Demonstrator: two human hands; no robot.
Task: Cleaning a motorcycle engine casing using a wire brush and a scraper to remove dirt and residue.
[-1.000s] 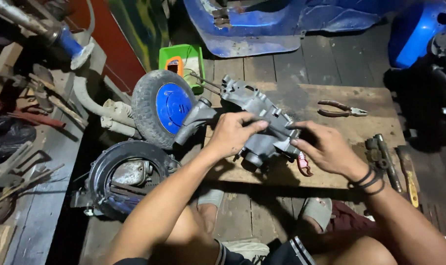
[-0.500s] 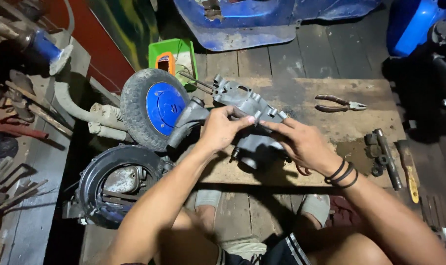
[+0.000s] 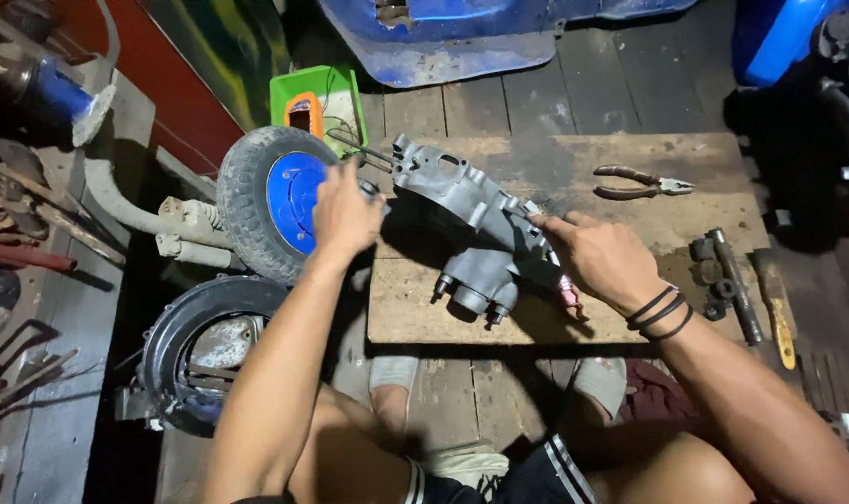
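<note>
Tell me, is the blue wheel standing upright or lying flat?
Upright, a little tilted: the wheel stands on its tread beside the board, blue hub facing the left hand.

Left hand (image 3: 343, 213): was laid on top of the casing (image 3: 476, 224) beside the right hand; now off it, out at the casing's left end, next to the blue-hubbed wheel (image 3: 280, 201).
Right hand (image 3: 603, 259): earlier gripping the casing's near right side; now its fingers rest on the right end, pointing left.
Casing: top face, covered by both hands before, now shows in full.
</note>
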